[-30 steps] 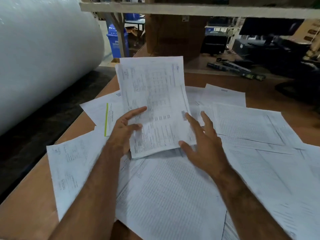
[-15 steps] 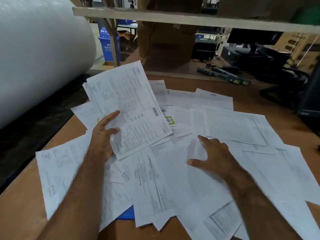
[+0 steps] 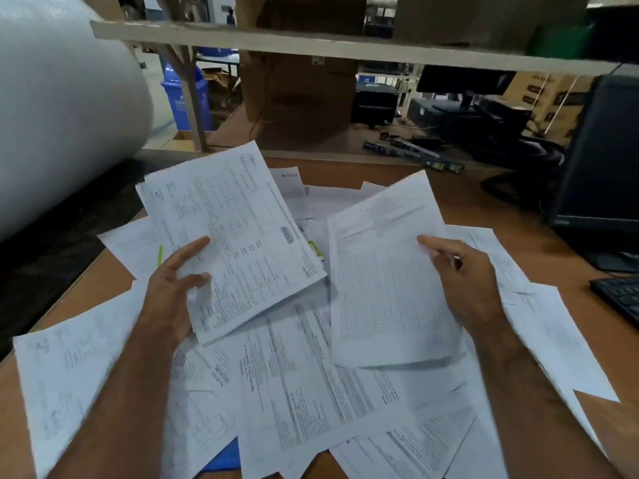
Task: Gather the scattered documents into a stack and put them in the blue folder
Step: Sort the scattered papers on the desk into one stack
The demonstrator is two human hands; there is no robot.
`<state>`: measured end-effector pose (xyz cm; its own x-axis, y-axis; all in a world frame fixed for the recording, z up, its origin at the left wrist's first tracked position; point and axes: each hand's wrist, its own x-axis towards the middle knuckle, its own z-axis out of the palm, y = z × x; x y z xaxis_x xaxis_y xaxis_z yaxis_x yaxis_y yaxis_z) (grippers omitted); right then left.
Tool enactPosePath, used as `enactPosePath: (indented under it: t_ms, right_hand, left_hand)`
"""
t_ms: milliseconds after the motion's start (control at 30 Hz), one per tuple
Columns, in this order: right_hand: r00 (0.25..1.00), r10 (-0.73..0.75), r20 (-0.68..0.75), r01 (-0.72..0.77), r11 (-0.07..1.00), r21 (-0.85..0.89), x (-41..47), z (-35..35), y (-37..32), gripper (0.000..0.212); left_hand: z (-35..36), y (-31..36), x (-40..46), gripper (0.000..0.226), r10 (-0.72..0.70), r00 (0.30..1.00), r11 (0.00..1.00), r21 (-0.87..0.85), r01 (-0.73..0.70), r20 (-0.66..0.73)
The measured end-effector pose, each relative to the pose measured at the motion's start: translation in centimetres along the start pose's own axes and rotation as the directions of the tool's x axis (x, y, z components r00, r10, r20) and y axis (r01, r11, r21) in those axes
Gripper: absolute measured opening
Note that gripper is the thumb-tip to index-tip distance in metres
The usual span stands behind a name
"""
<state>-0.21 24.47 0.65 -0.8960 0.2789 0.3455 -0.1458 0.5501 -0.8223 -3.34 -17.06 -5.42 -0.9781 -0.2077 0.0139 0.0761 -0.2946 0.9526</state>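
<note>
Table: brown top, strewn with loose printed sheets
Left hand: grips small stack of papers, raised over table's left half
Right hand: pinches single sheet above table's right half
Blue folder: corner peeks from under sheets at table's near edge

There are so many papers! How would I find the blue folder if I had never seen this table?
Start at the brown wooden table covered in white printed paper sheets, and look to its near edge, just right of the person's left forearm. A small patch of bright blue plastic folder peeks out from under the papers there. It is the only blue thing on the table; everything around it is white paper.
</note>
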Motion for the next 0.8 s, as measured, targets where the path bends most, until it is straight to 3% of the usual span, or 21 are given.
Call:
enactPosePath:
  t_ms: [100,200,267,400,433,500,567,667,733,800]
  right_hand:
    - [0.998,0.047,-0.046,-0.034,0.968,0.249,0.8,-1.0,-1.2,0.037]
    - [0.993,0.118,0.015,-0.104,0.802,0.588,1.3,-2.0,-2.4,0.059]
    - [0.993,0.111,0.040,-0.111,0.752,0.649,1.5,-2.5,-2.8,0.062]
    - [0.979,0.036,0.203,-0.142,0.833,0.534,0.8,-1.1,-3.8,0.051]
    - [0.963,0.043,0.267,-0.163,0.881,0.443,0.3,0.2,-3.5,0.048]
    - [0.925,0.020,0.380,-0.066,0.992,0.108,-0.7,3.2,-2.3,0.047]
    - [0.932,0.034,0.360,0.024,0.987,-0.156,-1.5,4.8,-1.7,0.044]
    - [0.970,0.015,0.242,0.026,0.986,-0.166,-0.5,4.4,-3.1,0.046]
    - [0.964,-0.042,0.262,0.076,0.990,-0.120,1.1,3.7,-5.6,0.053]
    - [0.938,-0.083,0.338,0.068,0.996,0.054,2.1,2.8,-8.9,0.060]
  left_hand:
    - [-0.3,-0.4,0.4,0.058,0.003,0.999,0.998,0.068,-0.006,0.046]
    - [0.5,-0.1,0.6,0.060,0.018,0.990,0.992,0.121,-0.035,0.138]
    - [2.0,0.5,0.1,0.061,0.001,0.966,0.993,0.114,-0.031,0.258]
    - [4.5,0.0,-1.6,0.059,-0.062,0.930,0.997,0.063,0.042,0.361]
    - [4.7,-0.3,-2.0,0.059,-0.066,0.929,0.997,0.055,0.049,0.363]
    - [4.7,-0.7,-2.5,0.059,-0.085,0.932,0.996,0.060,0.069,0.353]
    - [4.6,-0.7,-2.5,0.060,-0.102,0.935,0.994,0.069,0.084,0.339]
    - [4.5,-0.9,-2.3,0.059,-0.093,0.942,0.996,0.033,0.087,0.322]
    - [4.4,-1.1,-2.1,0.058,-0.093,0.947,0.996,0.032,0.088,0.308]
    - [4.2,-1.3,-1.9,0.058,-0.105,0.949,0.994,0.043,0.097,0.296]
